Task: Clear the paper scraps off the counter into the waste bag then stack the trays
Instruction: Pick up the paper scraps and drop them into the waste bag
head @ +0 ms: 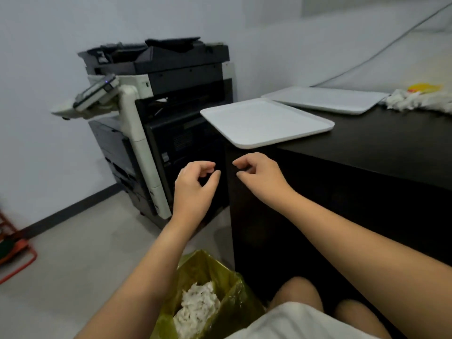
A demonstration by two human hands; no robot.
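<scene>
Both arms out in front, left hand (195, 184) and right hand (259, 174) side by side below the counter (391, 143) edge — fingers loosely curled, holding nothing. Two trays, near tray (266, 123) w/ far tray (325, 99) behind. Scraps (420, 101) at far right, more in waste bag (232, 285) by my knees.

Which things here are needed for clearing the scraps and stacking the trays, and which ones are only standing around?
Part of the job:
- near tray
- far tray
- paper scraps on the counter
- waste bag, scraps already inside
- left hand and right hand, both holding nothing

Just lying about:
- copier
- orange frame on the floor
</scene>
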